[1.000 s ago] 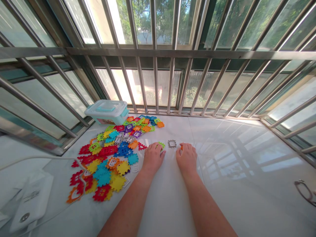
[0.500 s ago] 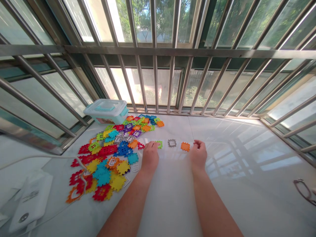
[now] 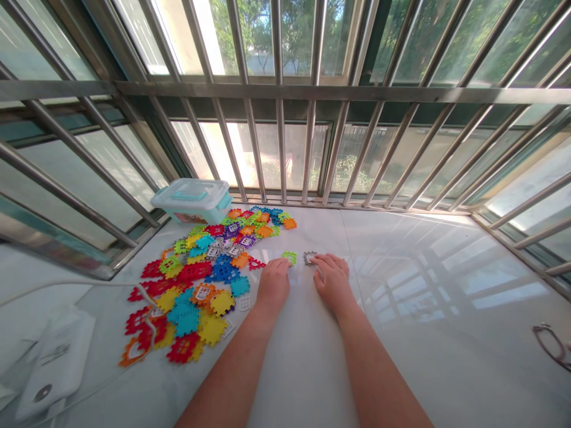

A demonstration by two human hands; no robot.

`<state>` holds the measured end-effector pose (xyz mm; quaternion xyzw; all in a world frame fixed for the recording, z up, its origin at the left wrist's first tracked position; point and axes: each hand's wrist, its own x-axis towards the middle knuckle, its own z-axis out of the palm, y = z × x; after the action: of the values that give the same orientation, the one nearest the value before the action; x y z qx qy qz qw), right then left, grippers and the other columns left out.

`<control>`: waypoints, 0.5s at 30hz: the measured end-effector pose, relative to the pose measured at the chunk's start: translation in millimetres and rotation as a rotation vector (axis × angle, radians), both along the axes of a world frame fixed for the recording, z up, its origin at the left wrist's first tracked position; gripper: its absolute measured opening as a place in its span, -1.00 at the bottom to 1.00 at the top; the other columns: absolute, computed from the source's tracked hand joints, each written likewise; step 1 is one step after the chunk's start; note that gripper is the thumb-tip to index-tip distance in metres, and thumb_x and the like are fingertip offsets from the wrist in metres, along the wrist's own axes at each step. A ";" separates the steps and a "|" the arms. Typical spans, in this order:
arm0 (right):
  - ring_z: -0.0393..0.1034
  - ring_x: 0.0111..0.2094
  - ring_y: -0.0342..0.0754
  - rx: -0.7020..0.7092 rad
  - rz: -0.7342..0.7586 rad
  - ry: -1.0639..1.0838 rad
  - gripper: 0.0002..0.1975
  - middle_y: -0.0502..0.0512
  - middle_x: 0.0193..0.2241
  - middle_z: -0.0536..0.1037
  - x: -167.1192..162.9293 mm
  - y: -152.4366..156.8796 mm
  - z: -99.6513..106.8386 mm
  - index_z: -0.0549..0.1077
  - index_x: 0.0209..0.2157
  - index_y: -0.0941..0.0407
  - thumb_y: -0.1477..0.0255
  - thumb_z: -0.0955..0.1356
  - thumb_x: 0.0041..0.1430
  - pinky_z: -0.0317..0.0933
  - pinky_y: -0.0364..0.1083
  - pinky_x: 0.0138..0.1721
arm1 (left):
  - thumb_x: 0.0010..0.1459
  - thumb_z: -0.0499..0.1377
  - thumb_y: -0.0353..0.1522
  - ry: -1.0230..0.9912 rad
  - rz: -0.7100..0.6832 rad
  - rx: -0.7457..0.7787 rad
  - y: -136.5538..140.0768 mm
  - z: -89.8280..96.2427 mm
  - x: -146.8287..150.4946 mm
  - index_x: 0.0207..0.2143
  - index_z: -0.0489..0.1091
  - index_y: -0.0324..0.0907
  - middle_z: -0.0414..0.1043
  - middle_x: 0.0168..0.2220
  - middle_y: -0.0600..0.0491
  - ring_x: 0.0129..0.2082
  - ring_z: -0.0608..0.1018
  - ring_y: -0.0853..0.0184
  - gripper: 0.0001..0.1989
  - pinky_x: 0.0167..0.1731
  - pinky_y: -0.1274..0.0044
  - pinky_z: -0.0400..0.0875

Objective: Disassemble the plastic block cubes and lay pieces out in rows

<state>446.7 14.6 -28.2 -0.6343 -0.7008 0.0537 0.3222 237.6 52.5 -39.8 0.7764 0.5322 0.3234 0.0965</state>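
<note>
My left hand (image 3: 273, 284) rests palm down on the white surface, fingers loosely bent with tips by a light green notched building tile (image 3: 289, 258). A red openwork piece (image 3: 256, 263) lies just left of that hand. My right hand (image 3: 332, 279) is spread palm down, its fingertips at the right edge of a grey notched tile (image 3: 308, 257) with a white grid middle. The orange tile seen beside the grey one earlier is out of sight, where the right hand now lies. Neither hand visibly grips anything.
A pile of colourful notched tiles (image 3: 185, 318) spreads on the left. Behind it stands a pale teal lidded box (image 3: 196, 201). A white power strip (image 3: 56, 362) with a cable lies far left, glasses (image 3: 551, 346) far right. Metal bars (image 3: 285, 92) and windows enclose the surface.
My right hand has moved left from beside the orange tile to the grey one, and the orange tile is now hidden. My left hand has shifted slightly, uncovering more of the green tile.
</note>
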 end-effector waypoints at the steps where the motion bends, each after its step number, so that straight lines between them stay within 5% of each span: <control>1: 0.27 0.30 0.17 -0.022 0.019 -0.021 -0.57 0.10 0.15 0.61 -1.7 -0.6 -0.8 0.59 0.12 -0.06 0.51 0.31 0.30 -0.23 0.28 0.42 | 0.15 0.08 -0.70 0.006 -0.009 0.002 0.0 -0.3 0.2 -0.09 0.59 -0.17 0.64 0.00 -0.09 0.08 0.58 0.15 -0.56 0.21 0.26 0.46; 10: 0.35 0.21 0.12 -0.025 0.052 -0.048 -0.59 0.12 0.11 0.62 -1.3 0.4 1.0 0.61 0.09 -0.01 0.51 0.29 0.31 -0.07 0.18 0.37 | 0.19 0.11 -0.65 0.012 -0.085 0.033 -2.0 0.9 2.5 -0.06 0.62 -0.15 0.63 0.02 -0.09 0.09 0.57 0.14 -0.59 0.22 0.24 0.48; 15: 0.39 0.00 0.09 0.035 -0.296 0.027 -0.68 0.15 -0.06 0.63 7.6 -0.9 5.3 0.63 -0.08 0.03 0.51 0.26 0.33 0.15 0.03 0.03 | 0.24 0.11 -0.62 0.001 -0.116 0.062 -2.4 3.3 3.2 -0.04 0.60 -0.16 0.61 0.06 -0.12 0.13 0.56 0.15 -0.63 0.26 0.23 0.46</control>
<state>454.3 13.7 -22.8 -0.7242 -0.5960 0.0017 0.3469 240.8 50.2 -36.6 0.8087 0.4761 0.3335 0.0907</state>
